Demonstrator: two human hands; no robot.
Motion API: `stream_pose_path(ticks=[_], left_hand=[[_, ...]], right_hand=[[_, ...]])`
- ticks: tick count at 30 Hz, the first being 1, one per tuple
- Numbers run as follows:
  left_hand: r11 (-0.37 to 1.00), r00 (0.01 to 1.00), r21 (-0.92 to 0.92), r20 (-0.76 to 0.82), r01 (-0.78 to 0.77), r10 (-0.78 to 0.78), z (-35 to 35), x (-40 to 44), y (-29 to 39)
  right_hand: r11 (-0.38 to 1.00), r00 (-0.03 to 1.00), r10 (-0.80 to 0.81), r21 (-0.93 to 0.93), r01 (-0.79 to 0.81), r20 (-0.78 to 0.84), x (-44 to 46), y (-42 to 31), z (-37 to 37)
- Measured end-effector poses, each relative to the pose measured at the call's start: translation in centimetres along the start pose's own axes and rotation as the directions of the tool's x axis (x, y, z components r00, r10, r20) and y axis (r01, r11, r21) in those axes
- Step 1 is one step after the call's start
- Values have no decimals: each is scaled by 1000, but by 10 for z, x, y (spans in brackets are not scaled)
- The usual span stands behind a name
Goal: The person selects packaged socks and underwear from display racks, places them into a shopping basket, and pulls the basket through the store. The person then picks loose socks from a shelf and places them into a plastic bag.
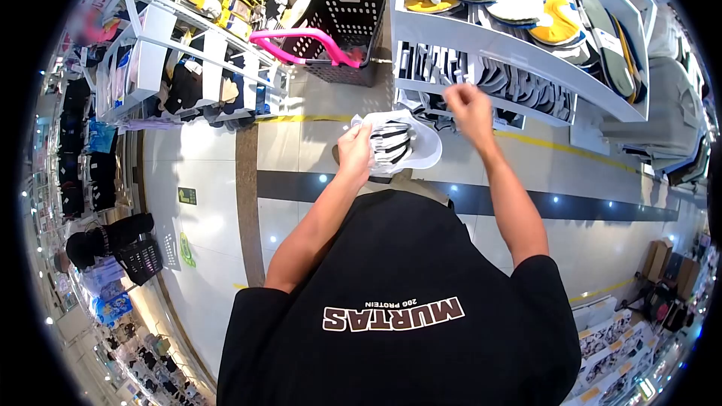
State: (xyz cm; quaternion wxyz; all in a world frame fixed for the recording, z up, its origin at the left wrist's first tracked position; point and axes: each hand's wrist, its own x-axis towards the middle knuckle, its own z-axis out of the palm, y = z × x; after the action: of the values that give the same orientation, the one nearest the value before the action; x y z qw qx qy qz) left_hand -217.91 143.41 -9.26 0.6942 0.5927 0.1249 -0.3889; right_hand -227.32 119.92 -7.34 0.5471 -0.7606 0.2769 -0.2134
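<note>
My left hand (pixel 355 152) grips the left edge of a clear plastic bag (pixel 427 149), with fingers closed on it. Inside the bag, black-and-white striped items (pixel 391 141) lie stacked; their kind cannot be made out. To the right, my right hand (pixel 468 107) is raised apart from the bag, its fingers curled together. Whether anything sits in its fingers is hidden. Just beyond that hand, a low shelf bin (pixel 560 110) holds a row of grey and white flat packs (pixel 519 84).
A black basket (pixel 353 11) with a pink handle (pixel 320 34) stands on the floor ahead. An upper bin (pixel 519 39) at right holds insole-shaped goods (pixel 560 19). White racks (pixel 143 53) of goods stand at left. A person in black (pixel 109 237) with a basket (pixel 140 259) is farther left.
</note>
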Motion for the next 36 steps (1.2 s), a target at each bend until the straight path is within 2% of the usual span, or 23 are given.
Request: stream_pose_path(ticks=[2, 3, 4, 5, 7, 9, 10, 13, 14, 17, 18, 20, 21, 23, 25, 28, 31, 32, 36], left_hand=[[999, 1000, 31, 26, -14, 13, 7, -1, -1], [999, 999, 49, 48, -20, 18, 12, 0, -2], [998, 997, 60, 70, -21, 17, 12, 4, -8], [996, 998, 67, 50, -50, 47, 17, 6, -17], [992, 997, 103, 53, -69, 64, 26, 6, -23], [991, 994, 120, 101, -52, 40, 26, 2, -24], [993, 992, 104, 125, -48, 35, 25, 5, -30], [997, 981, 80, 191, -13, -2, 20, 14, -40], [998, 981, 60, 192, -13, 1, 20, 13, -41], [1000, 982, 12, 190, -8, 5, 16, 16, -51], [1000, 981, 0, 193, -4, 4, 16, 15, -51], [1000, 981, 25, 196, -3, -2, 17, 12, -53], [999, 980, 37, 197, -8, 0, 17, 11, -50], [998, 987, 65, 158, 15, -25, 15, 17, -58], [997, 991, 72, 127, 37, -46, 22, 8, -51], [995, 989, 69, 117, 78, -86, 32, -8, -39], [988, 982, 106, 135, 116, -130, 32, -12, -35], [986, 981, 120, 142, 115, -132, 32, -11, -37], [984, 974, 143, 184, 103, -129, 30, -8, -40]], right_hand=[[996, 944, -11, -85, 41, 330, -38, -8, 22], [976, 913, -95, -143, 164, 396, -52, -9, 34], [945, 883, -242, -110, 309, 403, -61, 11, 51], [902, 872, -321, -162, 401, 368, -67, 17, 62], [853, 825, -260, -281, 439, 501, -65, 24, 74], [795, 765, 104, -515, 321, 636, -50, 30, 85], [728, 700, 290, -626, 281, 652, -41, 37, 87], [672, 707, 429, -722, 167, 562, -27, 72, 93], [709, 721, 428, -697, 105, 544, -24, 94, 92], [666, 638, 549, -744, 56, 540, -14, 87, 85], [626, 573, 612, -777, 70, 545, -12, 70, 81], [601, 525, 647, -794, 94, 552, -14, 84, 84], [590, 504, 661, -800, 109, 556, -14, 93, 89], [633, 479, 674, -774, 17, 562, -19, 115, 92], [712, 549, 575, -702, 30, 607, -26, 127, 89], [755, 583, 522, -655, 25, 623, -30, 126, 81], [816, 517, 532, -569, -101, 671, -30, 106, 66], [826, 522, 513, -557, -86, 681, -30, 108, 65], [766, 524, 562, -642, -37, 640, -31, 124, 68]])
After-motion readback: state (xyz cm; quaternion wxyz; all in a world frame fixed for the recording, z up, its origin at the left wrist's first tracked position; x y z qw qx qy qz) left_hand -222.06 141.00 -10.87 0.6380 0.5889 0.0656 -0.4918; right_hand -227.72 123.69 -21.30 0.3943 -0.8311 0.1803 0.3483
